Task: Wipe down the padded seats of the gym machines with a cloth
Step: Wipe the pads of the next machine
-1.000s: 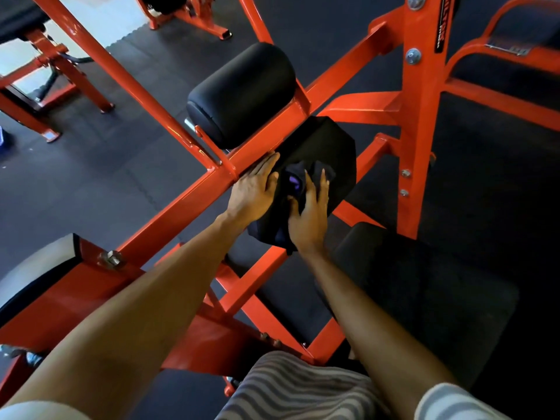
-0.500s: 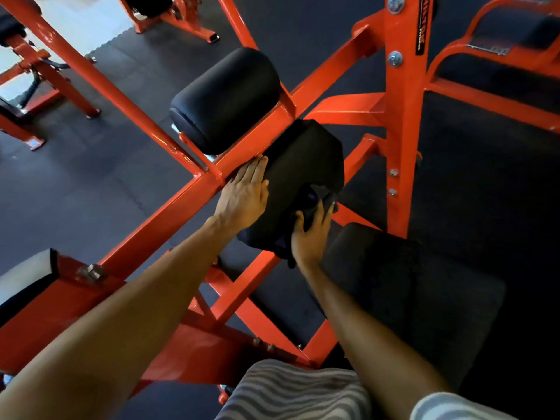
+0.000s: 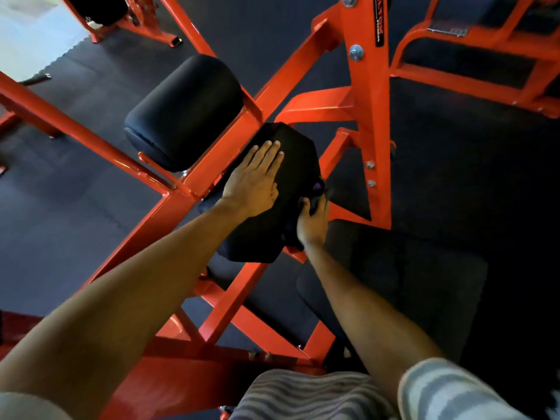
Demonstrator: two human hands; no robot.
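A black flat pad [image 3: 295, 165] is bolted to the orange machine frame [image 3: 368, 116] at the centre of the head view. My left hand [image 3: 253, 180] lies flat on the pad's top, fingers straight and together. My right hand [image 3: 313, 221] is at the pad's right edge and grips a dark cloth [image 3: 318, 187] with a purple patch, pressing it against the pad's side. Most of the cloth is hidden under the hand. A black roller pad [image 3: 185, 112] sits just left of the flat pad. A wide black seat [image 3: 424, 283] lies below right.
Orange bars cross the view diagonally over a dark rubber floor [image 3: 75, 189]. Another orange machine [image 3: 472, 50] stands at the upper right, a third [image 3: 127, 19] at the upper left. My striped shirt [image 3: 303, 395] fills the bottom edge.
My left hand slid from the orange bar onto the top of the flat pad. My right hand moved the cloth from the pad's face to its right edge.
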